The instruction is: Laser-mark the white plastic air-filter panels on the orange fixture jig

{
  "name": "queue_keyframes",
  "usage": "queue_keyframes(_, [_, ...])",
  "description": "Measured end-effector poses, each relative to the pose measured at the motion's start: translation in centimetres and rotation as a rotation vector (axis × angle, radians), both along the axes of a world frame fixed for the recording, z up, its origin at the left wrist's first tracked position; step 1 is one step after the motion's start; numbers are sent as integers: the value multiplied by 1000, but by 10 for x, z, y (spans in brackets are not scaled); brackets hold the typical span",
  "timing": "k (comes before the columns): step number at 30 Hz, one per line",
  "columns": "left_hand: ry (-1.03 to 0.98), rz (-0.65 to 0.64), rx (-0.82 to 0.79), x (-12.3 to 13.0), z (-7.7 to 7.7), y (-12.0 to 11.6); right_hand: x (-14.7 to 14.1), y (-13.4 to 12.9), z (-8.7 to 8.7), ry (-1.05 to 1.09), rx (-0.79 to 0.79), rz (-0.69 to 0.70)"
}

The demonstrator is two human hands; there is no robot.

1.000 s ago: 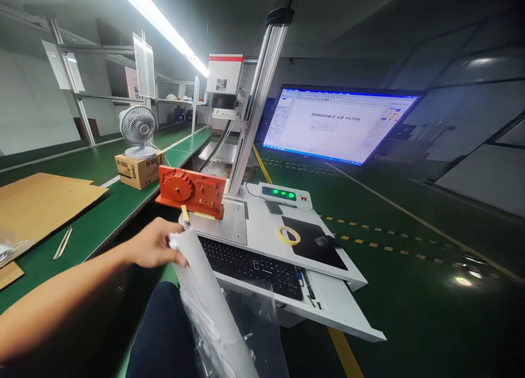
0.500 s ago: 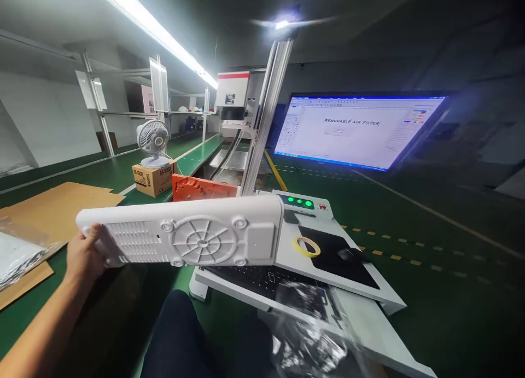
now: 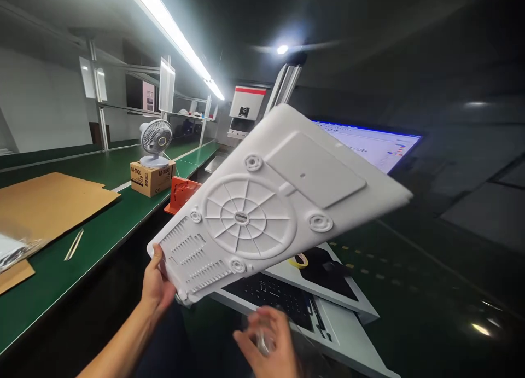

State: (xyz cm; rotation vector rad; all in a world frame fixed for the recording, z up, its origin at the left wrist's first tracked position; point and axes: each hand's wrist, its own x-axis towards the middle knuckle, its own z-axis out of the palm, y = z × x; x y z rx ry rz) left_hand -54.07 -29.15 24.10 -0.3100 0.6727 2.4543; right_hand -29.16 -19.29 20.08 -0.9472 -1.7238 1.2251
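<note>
My left hand (image 3: pixel 158 282) grips a white plastic panel (image 3: pixel 303 175) by its vented lower-left end. The panel is raised and tilted, showing slots, a round spoked relief, ringed bosses and a raised rectangle. Below it, my right hand (image 3: pixel 268 339) is blurred, its fingers curled around shiny, see-through material that looks like a clear plastic bag (image 3: pixel 264 344). The rest of the bag is faint. Behind the panel are a black keyboard (image 3: pixel 270 297) on a white shelf and a roll of yellow tape (image 3: pixel 299 261), partly covered.
On the green bench at left stand a fan (image 3: pixel 156 140) on a carton (image 3: pixel 150 178), brown cardboard (image 3: pixel 53 203) and an orange-red block (image 3: pixel 182 192). A monitor (image 3: pixel 377 145) is partly hidden behind the panel. A black mouse pad (image 3: pixel 334 274) lies on the white machine.
My left hand has moved right and the panel has turned, its far end swinging up and its underside facing me more. My right hand has come into view at the bottom.
</note>
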Motion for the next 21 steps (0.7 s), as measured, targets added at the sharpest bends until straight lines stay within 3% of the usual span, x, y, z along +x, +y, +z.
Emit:
queue_keyframes(3, [-11,-29,37,22,-9,15,-48,5,12,53,-29,67])
queue_keyframes(7, [73,-215,12,33,-42,27,-81,13,20,187,-147,144])
queue_keyframes(9, [165,-252,-172,26,-57,28,-77,18,22,226,-183,139])
queue_keyframes(11, [300,-145,-399,10,-60,21,-62,27,28,160,-125,61])
queue_keyframes(13, [553,47,-506,-13,-47,7,-38,42,38,-30,36,-53])
queue_keyframes(16, [1105,349,-474,-50,0,-21,1,67,57,-403,317,-150])
queue_keyframes(19, [1497,609,-466,-80,47,-44,30,82,68,-629,562,-54])
queue_keyframes(21, [1733,635,-498,-90,62,-55,39,84,67,-677,738,67])
